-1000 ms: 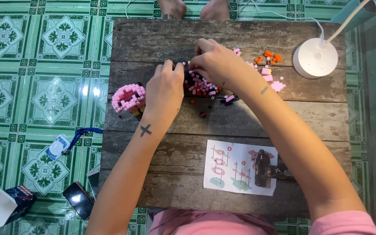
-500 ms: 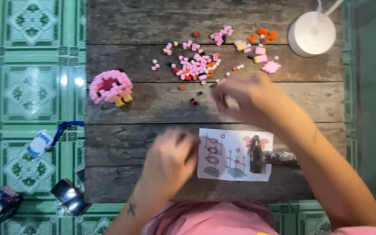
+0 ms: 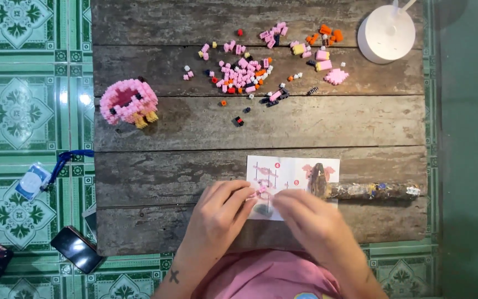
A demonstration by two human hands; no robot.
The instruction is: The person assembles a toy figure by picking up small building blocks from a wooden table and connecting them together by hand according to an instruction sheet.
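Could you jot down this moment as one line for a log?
left hand + right hand: pinching small pink piece over instruction sheet | loose bricks far side | pink brick figure on wooden table

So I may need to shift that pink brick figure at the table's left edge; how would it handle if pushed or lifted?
The pink brick figure looks built from many tiny blocks, so it is probably light yet fragile; a squeeze might pop pieces off. It stands on small yellow feet on rough planks of the wooden table, so a push may snag and tip it.

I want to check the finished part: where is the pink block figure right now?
In the head view, the pink block figure stands at the table's left edge, left of the loose bricks.
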